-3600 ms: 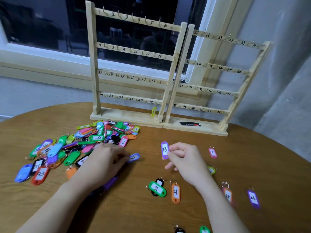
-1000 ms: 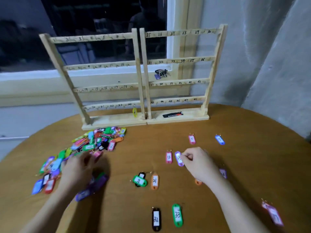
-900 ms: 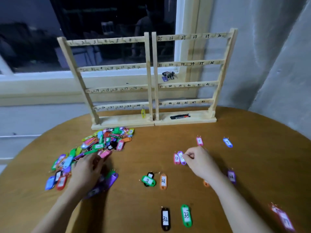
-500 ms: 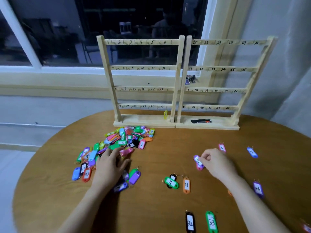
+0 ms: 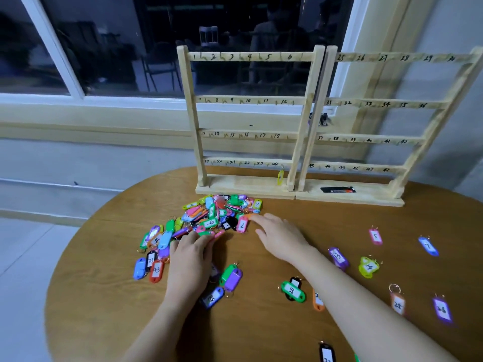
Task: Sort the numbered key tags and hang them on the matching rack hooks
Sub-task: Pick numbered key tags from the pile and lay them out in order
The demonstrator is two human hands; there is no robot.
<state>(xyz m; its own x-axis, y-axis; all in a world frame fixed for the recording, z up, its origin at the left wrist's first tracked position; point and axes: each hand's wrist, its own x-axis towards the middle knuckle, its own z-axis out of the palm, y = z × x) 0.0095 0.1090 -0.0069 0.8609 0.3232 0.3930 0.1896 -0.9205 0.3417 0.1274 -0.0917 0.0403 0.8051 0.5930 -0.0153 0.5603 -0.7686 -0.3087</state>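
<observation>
A heap of coloured key tags (image 5: 209,218) lies in front of the left wooden rack (image 5: 248,100); the right rack (image 5: 379,105) stands beside it. My left hand (image 5: 190,259) rests flat on the heap's near edge, fingers spread over tags. Stretched toward the heap's right edge, my right hand (image 5: 282,239) is open and holds nothing; its fingertips are near a pink tag (image 5: 242,225). Sorted tags lie apart on the right: purple 13 (image 5: 338,257), yellow-green 14 (image 5: 368,267), pink 5 (image 5: 375,236), blue 7 (image 5: 427,246). A yellow tag (image 5: 280,177) hangs at hook 24.
The round wooden table (image 5: 261,322) also carries a green tag 20 (image 5: 292,290), an orange tag 25 (image 5: 397,303), a purple tag 26 (image 5: 441,309) and a black tag (image 5: 326,352) near the front edge. A dark card (image 5: 338,189) lies on the right rack's base. A window is behind the racks.
My right hand let go of the purple tag 13, which now lies on the table, and moved left to the heap. My left hand stays on the heap. The view shifted.
</observation>
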